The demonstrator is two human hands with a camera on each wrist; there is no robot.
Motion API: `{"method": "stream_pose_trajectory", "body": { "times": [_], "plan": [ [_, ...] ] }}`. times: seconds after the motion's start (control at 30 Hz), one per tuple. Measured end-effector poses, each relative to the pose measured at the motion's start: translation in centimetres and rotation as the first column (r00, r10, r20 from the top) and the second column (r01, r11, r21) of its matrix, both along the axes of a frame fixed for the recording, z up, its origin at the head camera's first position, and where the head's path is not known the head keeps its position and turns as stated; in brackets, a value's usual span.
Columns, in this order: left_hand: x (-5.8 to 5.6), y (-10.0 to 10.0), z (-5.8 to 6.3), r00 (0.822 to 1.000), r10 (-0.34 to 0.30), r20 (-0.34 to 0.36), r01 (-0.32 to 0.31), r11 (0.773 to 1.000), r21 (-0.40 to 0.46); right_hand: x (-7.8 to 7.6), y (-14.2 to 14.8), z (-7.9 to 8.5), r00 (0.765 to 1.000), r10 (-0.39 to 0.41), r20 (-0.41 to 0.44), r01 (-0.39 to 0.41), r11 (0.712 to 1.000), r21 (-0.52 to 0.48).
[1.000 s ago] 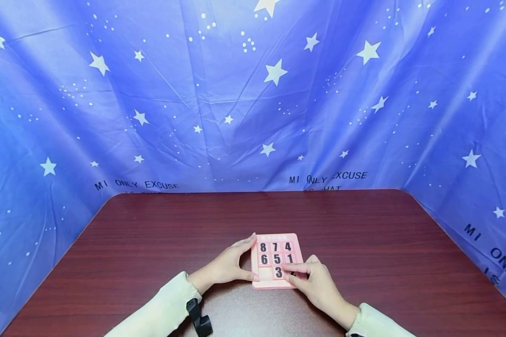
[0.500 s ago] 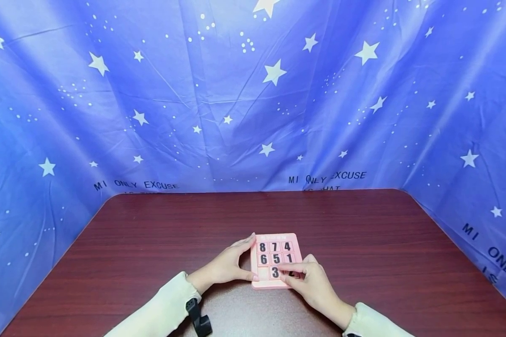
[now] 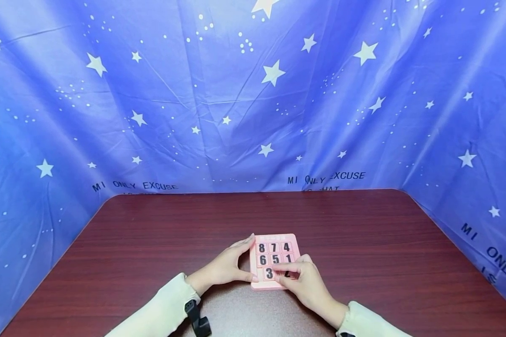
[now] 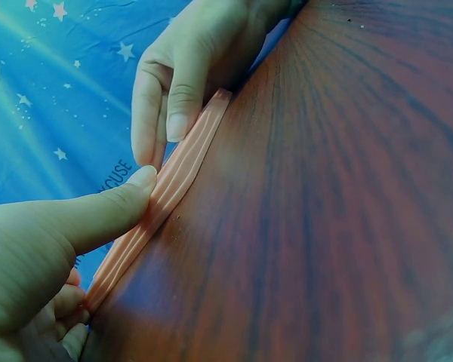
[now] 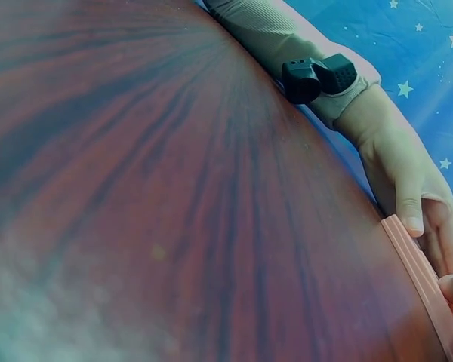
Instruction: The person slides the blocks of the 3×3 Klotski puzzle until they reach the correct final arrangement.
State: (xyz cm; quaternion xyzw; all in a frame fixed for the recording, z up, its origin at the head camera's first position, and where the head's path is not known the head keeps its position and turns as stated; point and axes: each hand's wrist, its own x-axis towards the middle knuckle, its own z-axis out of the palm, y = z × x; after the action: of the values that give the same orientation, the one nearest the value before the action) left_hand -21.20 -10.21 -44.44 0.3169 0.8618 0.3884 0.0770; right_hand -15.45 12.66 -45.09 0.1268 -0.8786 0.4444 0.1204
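A pink sliding number puzzle (image 3: 256, 284) lies flat on the table, its black-numbered tiles facing up. My left hand (image 3: 223, 267) holds its left side, thumb at the near corner and fingertips at the far one. Over its lower right my right hand (image 3: 309, 283) reaches in, with index fingertip and thumb tip on the bottom row beside the 3 tile (image 3: 269, 273). Part of the 2 tile (image 3: 287, 274) shows between those fingers. The left wrist view catches the puzzle (image 4: 185, 173) edge-on, the left thumb (image 4: 121, 207) against its side.
The dark red wooden table (image 3: 173, 224) spreads around the puzzle. Blue star-printed cloth (image 3: 236, 93) hangs behind it and at both sides. A black wrist camera (image 3: 198, 318) is strapped at the left sleeve cuff.
The 3 tile has slid left along the bottom row, with my right fingertips moving left alongside it. My left hand keeps its hold on the puzzle's left side.
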Motion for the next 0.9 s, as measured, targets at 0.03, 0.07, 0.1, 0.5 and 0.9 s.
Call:
{"method": "stream_pose_trajectory", "body": {
  "times": [0.03,0.07,0.1,0.5,0.9],
  "plan": [
    [0.0,0.0,0.0,1.000,0.000,0.000,0.000,1.000,0.002,0.0,0.0,0.0,1.000,0.001,0.005,-0.001,1.000,0.002],
    [0.0,0.0,0.0,1.000,0.001,0.003,-0.001,1.000,0.004,0.0,-0.1,0.1,1.000,0.002,0.016,-0.002,1.000,0.000],
    [0.0,0.0,0.0,1.000,0.002,0.006,-0.002,1.000,0.005,0.0,-0.1,0.1,1.000,0.004,0.029,-0.004,1.000,-0.003],
    [0.1,0.0,0.1,1.000,0.005,-0.002,-0.005,1.000,-0.007,0.3,-1.0,0.2,0.998,-0.030,0.048,0.028,0.998,0.050],
    [0.1,0.0,0.2,1.000,-0.007,-0.011,0.007,1.000,-0.004,0.3,-1.2,0.4,0.999,-0.012,-0.030,0.015,0.995,0.101]
  ]
}}
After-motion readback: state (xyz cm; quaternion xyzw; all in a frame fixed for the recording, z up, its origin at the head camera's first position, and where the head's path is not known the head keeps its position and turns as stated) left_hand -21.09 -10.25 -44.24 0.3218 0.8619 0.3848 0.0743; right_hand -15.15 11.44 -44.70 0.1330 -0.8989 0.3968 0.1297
